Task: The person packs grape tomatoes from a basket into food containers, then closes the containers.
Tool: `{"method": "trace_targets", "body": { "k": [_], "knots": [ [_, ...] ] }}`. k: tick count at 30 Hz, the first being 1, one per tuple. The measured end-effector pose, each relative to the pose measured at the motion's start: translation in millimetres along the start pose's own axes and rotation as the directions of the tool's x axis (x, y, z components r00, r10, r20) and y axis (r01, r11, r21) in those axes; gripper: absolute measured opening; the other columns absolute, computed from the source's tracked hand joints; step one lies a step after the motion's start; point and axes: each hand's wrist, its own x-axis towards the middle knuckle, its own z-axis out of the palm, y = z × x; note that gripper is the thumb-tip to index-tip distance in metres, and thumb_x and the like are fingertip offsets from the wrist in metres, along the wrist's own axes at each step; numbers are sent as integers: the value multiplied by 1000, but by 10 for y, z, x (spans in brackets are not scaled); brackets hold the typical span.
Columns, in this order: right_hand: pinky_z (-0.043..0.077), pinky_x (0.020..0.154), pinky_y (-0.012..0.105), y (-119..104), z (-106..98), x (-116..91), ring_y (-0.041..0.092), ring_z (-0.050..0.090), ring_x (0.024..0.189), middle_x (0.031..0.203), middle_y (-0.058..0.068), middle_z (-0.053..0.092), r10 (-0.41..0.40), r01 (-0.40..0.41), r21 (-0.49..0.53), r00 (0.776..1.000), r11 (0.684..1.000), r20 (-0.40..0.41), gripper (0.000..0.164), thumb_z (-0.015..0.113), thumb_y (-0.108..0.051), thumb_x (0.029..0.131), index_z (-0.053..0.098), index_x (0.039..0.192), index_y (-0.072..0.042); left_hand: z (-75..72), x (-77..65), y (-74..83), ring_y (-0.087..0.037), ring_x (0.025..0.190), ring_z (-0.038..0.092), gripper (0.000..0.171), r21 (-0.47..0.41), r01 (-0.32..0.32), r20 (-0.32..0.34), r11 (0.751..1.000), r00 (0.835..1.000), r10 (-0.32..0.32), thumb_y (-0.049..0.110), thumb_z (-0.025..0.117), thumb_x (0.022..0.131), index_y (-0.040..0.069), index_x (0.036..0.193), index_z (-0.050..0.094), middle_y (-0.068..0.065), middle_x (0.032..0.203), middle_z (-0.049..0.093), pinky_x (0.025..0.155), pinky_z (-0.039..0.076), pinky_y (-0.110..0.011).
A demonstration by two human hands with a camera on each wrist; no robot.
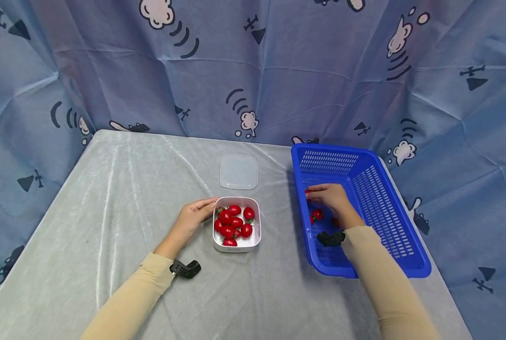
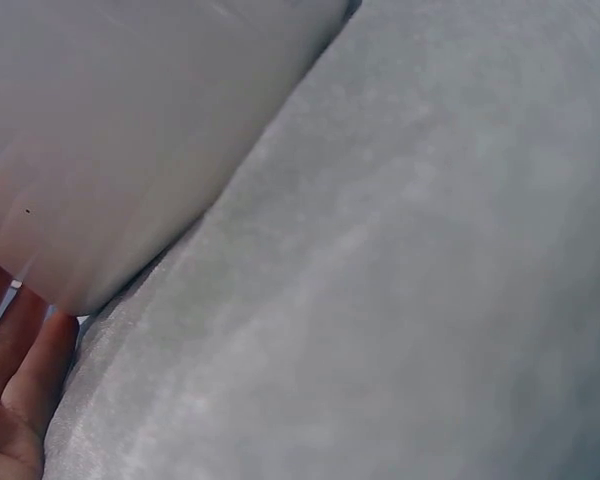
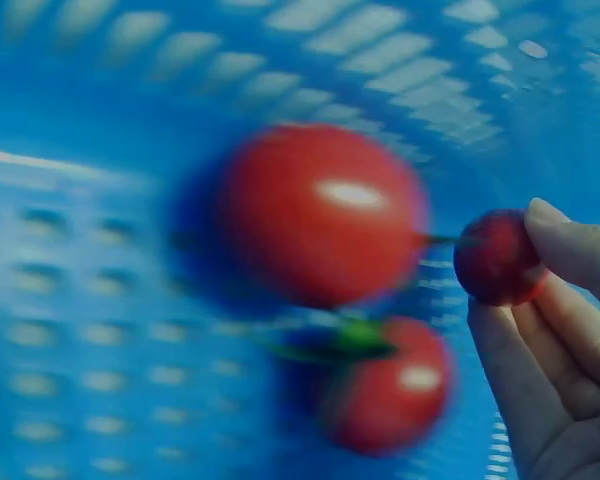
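Observation:
My left hand (image 1: 191, 218) rests its extended fingertips against the left side of a white square box (image 1: 238, 249). In the left wrist view, the fingers (image 2: 50, 360) meet the wall of that box. Several red cherry tomatoes (image 1: 236, 222) lie inside it, some with green stems. Over on the right, my right hand (image 1: 333, 197) reaches into a blue plastic basket (image 1: 300, 200). Thumb and fingers pinch a small cherry tomato (image 3: 494, 260), seen in the right wrist view. Beside it in the basket are a larger-looking tomato (image 3: 315, 215) and one with a green stem (image 3: 395, 390).
Behind the box lies a clear flat lid (image 1: 238, 172) on the grey cloth-covered table (image 1: 121, 203). The basket's slatted walls rise around the right hand. A blue patterned curtain (image 1: 218, 71) hangs along the table's far edge and sides.

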Motion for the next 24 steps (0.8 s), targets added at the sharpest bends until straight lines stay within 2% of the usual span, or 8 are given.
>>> {"method": "trace_targets", "body": {
  "k": [2, 5, 6, 11, 15, 19, 21, 24],
  "knots": [
    [43, 112, 49, -51, -71, -47, 11, 71, 101, 133, 18, 63, 0, 1, 32, 1000, 999, -22, 54, 72, -25, 92, 57, 138, 1, 2, 2, -1, 4, 97, 65, 41, 1, 5, 0, 1000, 1000, -5, 12, 62, 98, -11, 131, 58, 5, 113, 73, 91, 55, -17],
    [45, 110, 41, -150, -178, -134, 0, 70, 91, 121, 6, 70, -31, 39, 104, 997, 994, -72, 57, 73, -27, 91, 56, 139, 0, 4, 6, -3, 3, 98, 65, 41, 2, 7, 4, 1000, 1000, -7, 13, 62, 98, -10, 131, 58, 1, 117, 72, 92, 55, -18],
    [50, 104, 32, -185, -202, -167, -2, 70, 87, 114, 0, 70, -54, 66, 134, 994, 989, -92, 58, 74, -26, 91, 55, 138, 2, 3, 7, -3, 3, 98, 65, 41, 5, 6, 3, 1000, 1000, -6, 13, 62, 98, -10, 131, 58, 0, 118, 72, 92, 55, -18],
    [55, 85, 15, -348, -234, -396, -6, 68, 82, 93, -20, 66, -105, 144, 259, 982, 955, -159, 60, 78, -28, 86, 58, 136, 0, -12, 6, -14, 3, 98, 66, 40, 7, 11, -7, 1000, 1000, -11, 13, 62, 98, -10, 131, 59, -1, 118, 72, 92, 55, -17],
    [57, 80, 13, -441, -165, -579, -2, 70, 85, 94, -19, 71, -150, 198, 362, 976, 911, -157, 52, 81, -24, 84, 65, 129, -3, -15, 6, -21, 3, 97, 66, 41, 1, 15, 5, 1000, 1000, -15, 13, 62, 98, -10, 131, 58, 2, 116, 72, 92, 55, -17],
    [57, 81, 15, -555, -47, -715, 2, 71, 87, 96, -16, 73, -225, 262, 414, 965, 871, -137, 42, 81, -20, 84, 70, 122, -6, -9, 9, -19, 2, 97, 66, 41, -6, 9, 2, 1000, 1000, -9, 13, 62, 98, -10, 131, 58, 2, 116, 72, 91, 55, -18],
    [57, 82, 14, -611, 18, -765, 2, 71, 88, 96, -15, 73, -251, 285, 422, 958, 861, -135, 40, 80, -18, 84, 71, 122, -7, -9, 11, -18, 1, 97, 66, 41, -10, 7, 0, 1000, 1000, -7, 13, 62, 98, -10, 131, 58, 2, 116, 72, 91, 55, -18],
    [57, 82, 14, -684, 130, -826, 2, 71, 88, 95, -16, 73, -277, 308, 399, 951, 864, -135, 42, 79, -16, 86, 69, 124, -4, -9, 13, -15, 1, 97, 66, 41, -8, 4, -3, 1000, 1000, -4, 13, 63, 98, -10, 131, 58, 0, 117, 72, 91, 55, -18]
  ]
}}
